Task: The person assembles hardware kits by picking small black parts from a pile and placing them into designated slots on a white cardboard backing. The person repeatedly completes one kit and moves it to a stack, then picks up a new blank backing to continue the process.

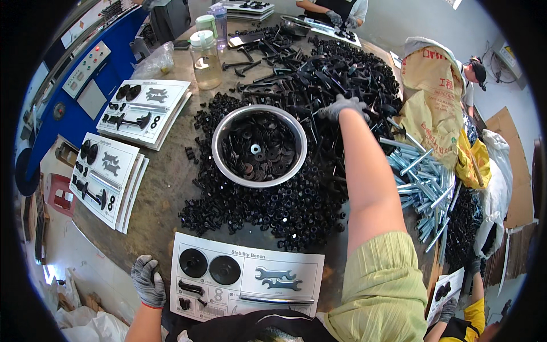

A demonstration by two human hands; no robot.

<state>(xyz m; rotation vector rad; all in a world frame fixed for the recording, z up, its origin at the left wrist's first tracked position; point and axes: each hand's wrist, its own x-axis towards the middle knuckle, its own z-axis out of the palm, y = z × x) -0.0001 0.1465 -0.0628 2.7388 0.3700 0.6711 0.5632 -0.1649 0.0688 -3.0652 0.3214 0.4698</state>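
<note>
My right hand (pixel 345 107), in a grey glove, reaches across a heap of black T-shaped metal parts (pixel 316 77). Its fingers are spread on or just above the heap, and nothing shows in them. By the table's near edge is my gloved left hand (pixel 148 282), fingers loosely bent and nothing visible in it. Between my arms lies a white printed card (pixel 248 278) carrying two black discs (pixel 209 266), two open-end wrenches (pixel 278 278), small black fasteners (pixel 191 289) and a shiny metal tube (pixel 277 300). My body hides the card's lower part.
A steel bowl (pixel 217 164) of black washers (pixel 260 160) stands amid small black nuts and bolts (pixel 256 205). Stacked packed cards (pixel 143 111) lie left, near bottles (pixel 205 60). Zinc-coloured tubes (pixel 427 188) and a woven sack (pixel 431 102) are right. Other people work around the table.
</note>
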